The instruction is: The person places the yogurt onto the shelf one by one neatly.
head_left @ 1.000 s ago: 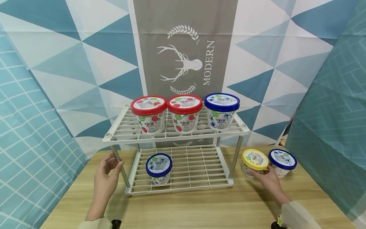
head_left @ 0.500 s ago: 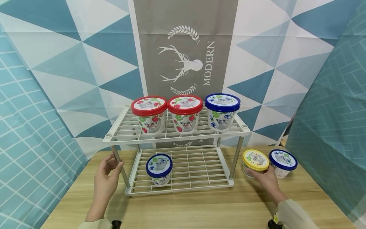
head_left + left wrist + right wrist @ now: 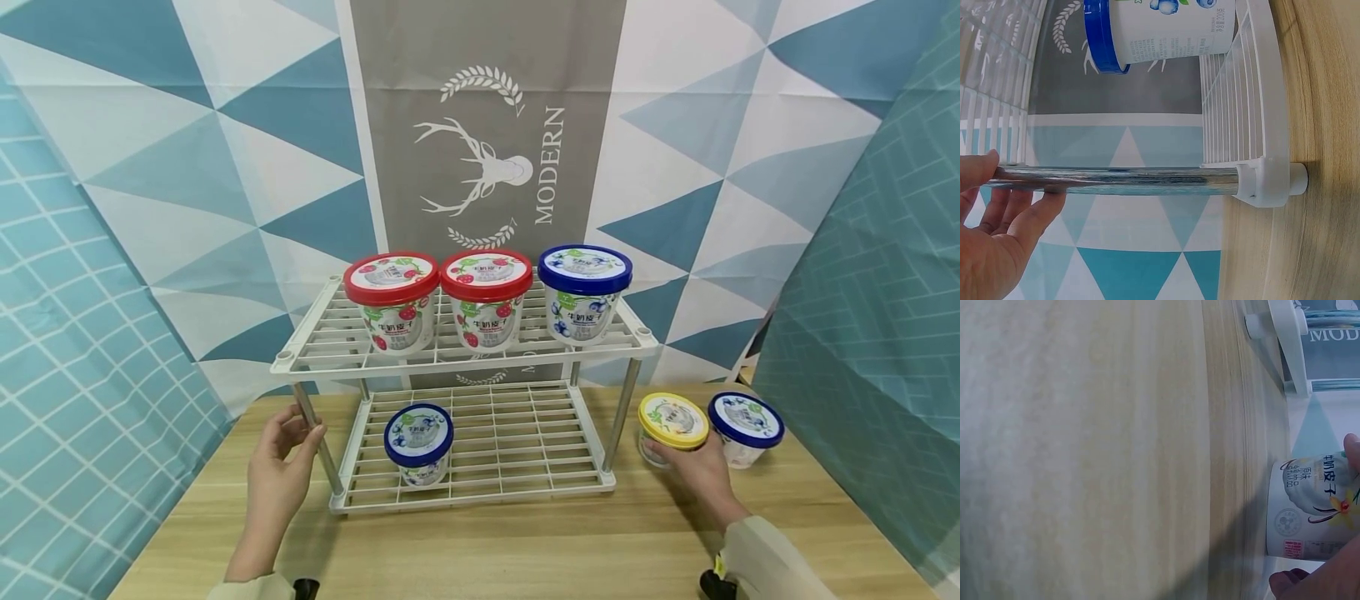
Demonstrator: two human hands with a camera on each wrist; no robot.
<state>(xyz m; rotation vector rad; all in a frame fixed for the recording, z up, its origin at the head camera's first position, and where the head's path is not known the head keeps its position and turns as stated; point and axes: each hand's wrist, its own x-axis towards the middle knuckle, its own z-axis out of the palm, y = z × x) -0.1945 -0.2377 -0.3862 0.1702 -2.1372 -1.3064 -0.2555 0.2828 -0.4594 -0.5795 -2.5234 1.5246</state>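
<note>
My left hand (image 3: 279, 471) pinches the front left metal post (image 3: 1147, 180) of a two-tier white rack (image 3: 480, 492), thumb on one side and fingers on the other. At the right, my right hand (image 3: 701, 475) grips a yellow-lidded tub (image 3: 673, 421) standing on the table. In the right wrist view that tub (image 3: 1304, 509) shows a vanilla flower print, with the thumb and fingers at its sides. A blue-lidded tub (image 3: 745, 421) stands just behind the right hand, partly hidden by it. On the rack's lower shelf sits a smaller blue-lidded tub (image 3: 418, 437).
Along the top shelf stand two red-lidded tubs (image 3: 392, 292) (image 3: 487, 292) and a large blue-lidded tub (image 3: 584, 287). A wooden table (image 3: 480, 554) bears the rack. Behind it hangs a patterned cloth (image 3: 480, 108), with tiled-pattern cloth at both sides.
The right forearm has shifted slightly left and its hand sits a little closer round the yellow-lidded tub. The left hand stays on the post.
</note>
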